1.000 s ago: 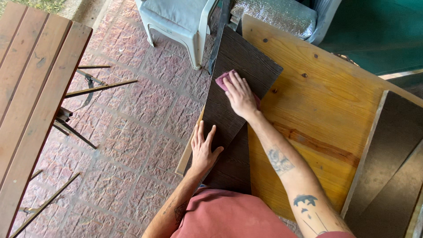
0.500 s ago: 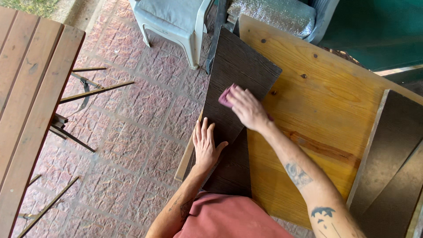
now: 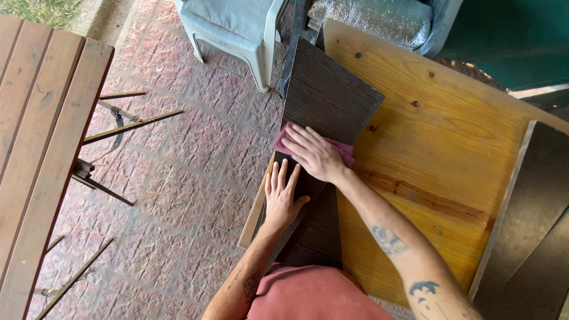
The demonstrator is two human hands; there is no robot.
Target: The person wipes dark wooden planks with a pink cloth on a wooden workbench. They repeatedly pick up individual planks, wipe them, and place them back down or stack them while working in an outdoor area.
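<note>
A long dark brown wood-grain plank [image 3: 329, 98] lies along the left edge of a yellow wooden tabletop [image 3: 438, 142]. My right hand [image 3: 314, 153] presses a pink cloth [image 3: 343, 152] flat on the plank's middle, fingers spread over it. My left hand [image 3: 281, 198] lies palm down on the plank's left edge just below, fingers apart, holding nothing. A second dark plank piece [image 3: 317, 231] continues toward my body.
A white plastic chair [image 3: 237, 29] stands on the red brick paving [image 3: 189, 178] beyond the plank. A reddish slatted wooden table [image 3: 41, 154] with metal legs is at the left. Dark boards [image 3: 530, 219] lie on the right of the tabletop. A silver foil bundle [image 3: 373, 15] sits at the top.
My right hand has slid the pink cloth down the plank toward me, closer to my left hand. The left hand stays in place on the plank's edge.
</note>
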